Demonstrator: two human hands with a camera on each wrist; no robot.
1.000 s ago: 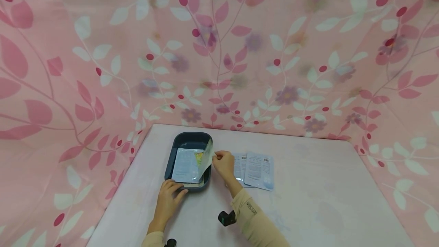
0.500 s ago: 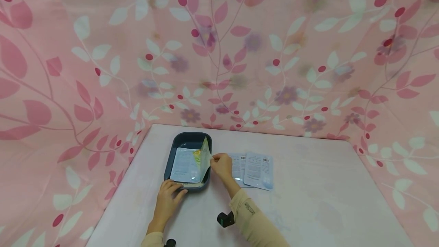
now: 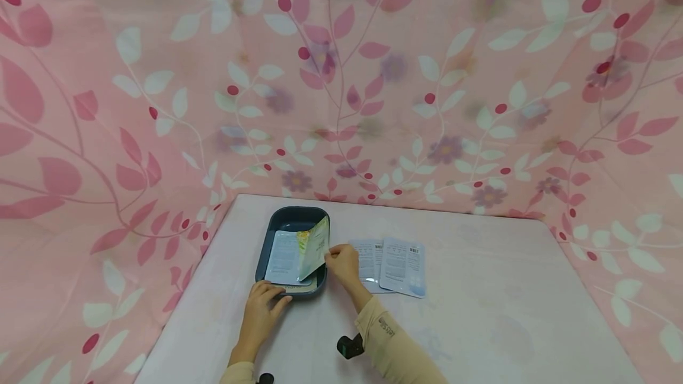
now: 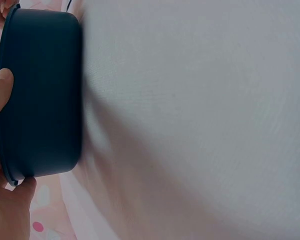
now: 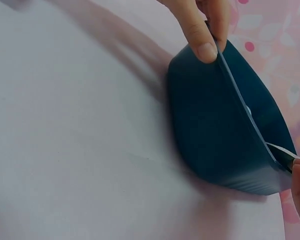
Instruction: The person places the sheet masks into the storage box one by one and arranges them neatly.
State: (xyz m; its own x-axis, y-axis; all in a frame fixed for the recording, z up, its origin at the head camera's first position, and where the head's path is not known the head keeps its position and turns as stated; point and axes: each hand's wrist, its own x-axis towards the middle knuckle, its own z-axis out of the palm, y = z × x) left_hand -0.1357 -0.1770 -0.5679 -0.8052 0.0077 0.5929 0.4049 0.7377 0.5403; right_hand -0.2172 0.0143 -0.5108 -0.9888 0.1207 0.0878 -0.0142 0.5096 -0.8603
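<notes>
My left hand (image 3: pixel 258 310) grips the near left corner of a dark blue plastic bin (image 3: pixel 294 218), thumb against its outer wall. The right wrist view shows the thumb outside the rim and fingers over the other side. At the bin's right side my right hand (image 3: pixel 344 261) pinches the edge of a flat green-and-yellow sachet (image 3: pixel 317 248), which leans up over the right wall. Beneath it, a light blue printed sachet (image 3: pixel 281 259) lies in the bin. A pale sachet (image 3: pixel 300 288) shows below that, mostly covered.
Two light blue sachets (image 3: pixel 402 268) overlap on the white-covered table (image 3: pixel 480 325) to the right of the bin. A pink floral cloth (image 3: pixel 341 93) rises behind and at both sides. Black wrist devices (image 3: pixel 350 346) sit on both wrists.
The green-and-yellow sachet has swung round, showing more of its printed face, and leans further left over the light blue one. My right hand has moved slightly left and nearer; my left hand stays put.
</notes>
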